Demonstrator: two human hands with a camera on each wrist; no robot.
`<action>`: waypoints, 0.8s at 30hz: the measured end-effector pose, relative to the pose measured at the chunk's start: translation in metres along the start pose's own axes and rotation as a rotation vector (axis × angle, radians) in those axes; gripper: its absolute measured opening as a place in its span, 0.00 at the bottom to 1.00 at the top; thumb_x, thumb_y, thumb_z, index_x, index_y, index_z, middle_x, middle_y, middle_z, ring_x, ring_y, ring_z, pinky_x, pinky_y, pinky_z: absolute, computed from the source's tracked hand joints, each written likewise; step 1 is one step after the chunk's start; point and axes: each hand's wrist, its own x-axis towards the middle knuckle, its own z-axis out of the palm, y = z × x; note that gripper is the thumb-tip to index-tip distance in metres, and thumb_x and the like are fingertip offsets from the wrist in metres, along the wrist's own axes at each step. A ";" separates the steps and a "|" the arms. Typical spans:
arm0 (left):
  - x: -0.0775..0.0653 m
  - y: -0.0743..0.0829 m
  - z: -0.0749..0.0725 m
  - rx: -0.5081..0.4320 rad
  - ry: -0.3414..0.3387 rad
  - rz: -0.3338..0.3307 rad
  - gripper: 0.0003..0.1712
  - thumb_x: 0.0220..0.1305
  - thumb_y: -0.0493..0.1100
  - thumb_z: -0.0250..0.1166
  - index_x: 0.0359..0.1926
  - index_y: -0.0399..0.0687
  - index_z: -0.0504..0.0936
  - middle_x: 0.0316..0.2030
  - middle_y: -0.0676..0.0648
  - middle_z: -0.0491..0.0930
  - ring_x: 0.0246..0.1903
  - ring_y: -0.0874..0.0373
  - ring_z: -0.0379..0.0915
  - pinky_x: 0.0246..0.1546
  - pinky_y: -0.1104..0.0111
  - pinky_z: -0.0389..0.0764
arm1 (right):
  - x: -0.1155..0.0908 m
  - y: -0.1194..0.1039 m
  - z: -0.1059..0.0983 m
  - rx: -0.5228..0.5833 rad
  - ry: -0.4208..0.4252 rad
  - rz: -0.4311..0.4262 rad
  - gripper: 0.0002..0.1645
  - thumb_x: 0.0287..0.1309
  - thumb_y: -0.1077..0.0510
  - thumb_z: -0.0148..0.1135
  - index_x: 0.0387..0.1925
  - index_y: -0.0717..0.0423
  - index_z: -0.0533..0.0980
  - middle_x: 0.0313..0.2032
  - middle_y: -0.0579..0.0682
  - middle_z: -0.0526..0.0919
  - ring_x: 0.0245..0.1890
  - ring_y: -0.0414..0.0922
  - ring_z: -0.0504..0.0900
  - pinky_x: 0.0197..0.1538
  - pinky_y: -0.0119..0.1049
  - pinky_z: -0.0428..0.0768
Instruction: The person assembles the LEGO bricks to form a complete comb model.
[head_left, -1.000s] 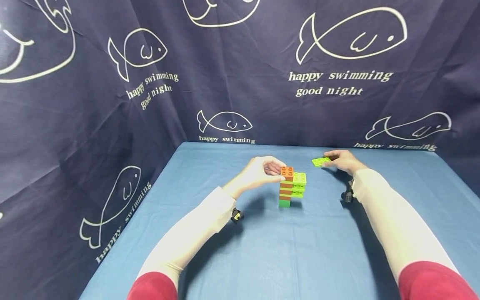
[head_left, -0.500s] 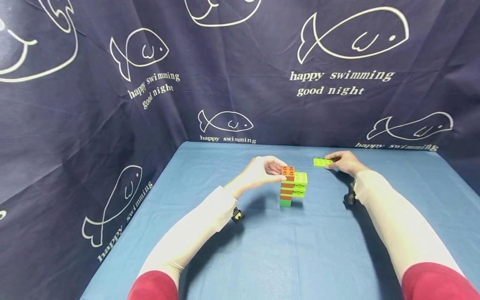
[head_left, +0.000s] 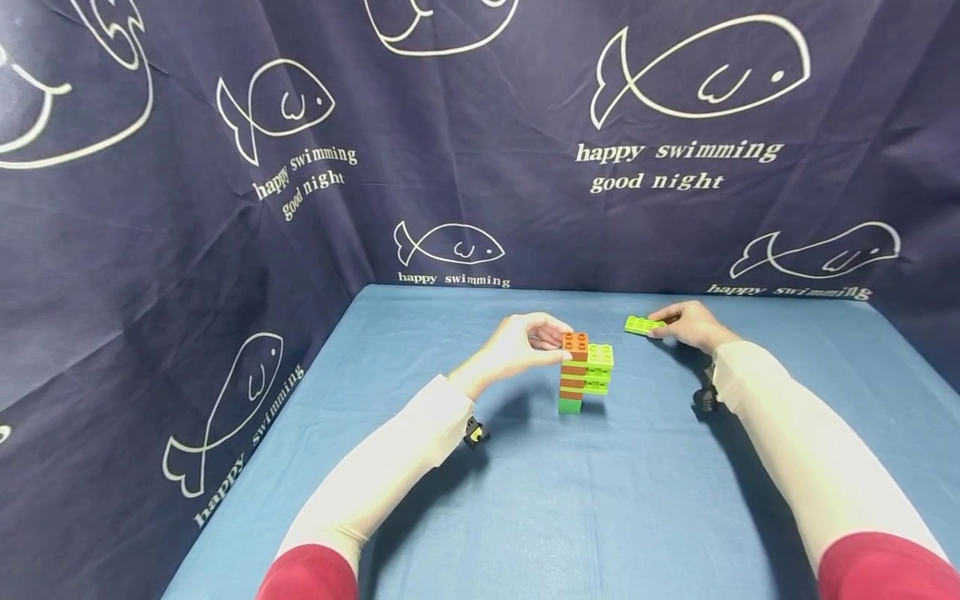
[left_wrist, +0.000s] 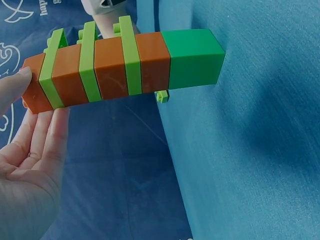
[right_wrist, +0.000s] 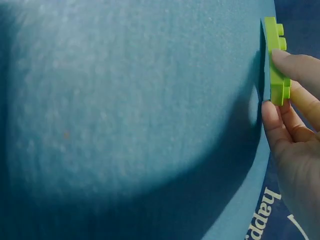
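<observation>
A tower of building blocks (head_left: 571, 396) stands upright on the blue cloth, a green block (left_wrist: 195, 59) at its base. Above that, orange blocks (left_wrist: 110, 67) alternate with thin lime-green plates (left_wrist: 131, 60) that stick out to the right in the head view. My left hand (head_left: 517, 346) pinches the top orange block (head_left: 575, 344) between thumb and fingers. Farther back and to the right, my right hand (head_left: 692, 323) holds a loose lime-green plate (head_left: 643, 325) by its right end. In the right wrist view, thumb and fingertips grip this plate (right_wrist: 275, 60), its studs facing up.
Blue cloth (head_left: 525, 517) covers the table. A dark curtain (head_left: 480, 150) printed with fish and lettering hangs behind it and along the left side. A small dark device is on each wrist, the right one (head_left: 705, 398) low over the cloth.
The lime-green plate in my right hand has turned slightly and shifted a little, the fingers adjusting on it. My left hand and the tower have stayed in place.
</observation>
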 end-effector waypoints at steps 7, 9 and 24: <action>0.000 0.000 0.001 -0.002 0.004 0.012 0.20 0.55 0.37 0.72 0.50 0.40 0.81 0.42 0.41 0.84 0.40 0.58 0.82 0.44 0.74 0.83 | -0.007 -0.013 -0.008 -0.004 -0.023 -0.032 0.26 0.55 0.54 0.70 0.52 0.66 0.79 0.41 0.55 0.85 0.33 0.38 0.74 0.34 0.28 0.74; -0.001 0.000 0.001 -0.011 0.008 0.015 0.20 0.55 0.37 0.72 0.50 0.39 0.81 0.42 0.40 0.84 0.40 0.58 0.82 0.44 0.74 0.83 | -0.010 -0.019 -0.009 -0.022 -0.030 -0.062 0.26 0.55 0.53 0.70 0.52 0.64 0.79 0.41 0.55 0.85 0.32 0.40 0.73 0.33 0.29 0.74; -0.001 -0.003 0.003 0.000 0.009 0.025 0.20 0.55 0.39 0.72 0.50 0.42 0.82 0.42 0.43 0.84 0.39 0.62 0.81 0.45 0.74 0.83 | -0.043 -0.071 -0.018 0.104 0.005 -0.300 0.24 0.52 0.57 0.73 0.49 0.65 0.80 0.35 0.47 0.86 0.29 0.30 0.76 0.32 0.22 0.77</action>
